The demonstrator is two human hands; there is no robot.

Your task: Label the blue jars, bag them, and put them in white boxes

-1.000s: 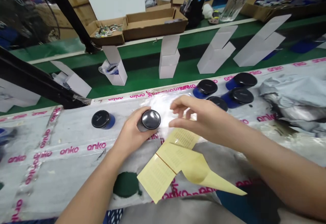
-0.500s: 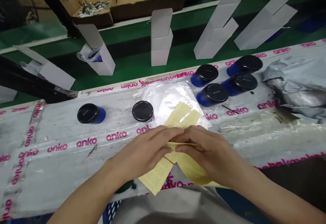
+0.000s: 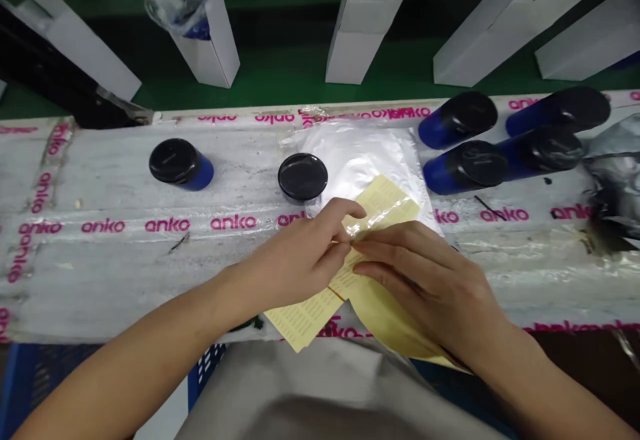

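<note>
Several overlapping yellow sheets of printed labels (image 3: 305,320) lie under and between my hands near the table's front edge. My left hand (image 3: 305,253) is closed in a pinch at the sheets' middle, its index finger bent and raised. Touching the same spot from the other side, my right hand (image 3: 425,273) pinches the label sheet with its fingertips, over a curled yellow part (image 3: 380,313). A yellow label sheet (image 3: 387,203) sticks out beyond my fingers onto a stack of clear plastic bags (image 3: 350,153). What exactly sits between the fingertips is partly hidden.
A black-lidded jar (image 3: 303,177) stands beside the bags, and a blue jar with black lid (image 3: 180,163) is farther left. Several more blue jars (image 3: 460,120) group at right. White open boxes (image 3: 355,47) stand behind on the green surface. Crumpled grey plastic (image 3: 617,153) lies far right.
The view has tilted down and closer. My left fingers have drawn back a little, with the index finger now lifted; the right fingers have straightened over the sheet.
</note>
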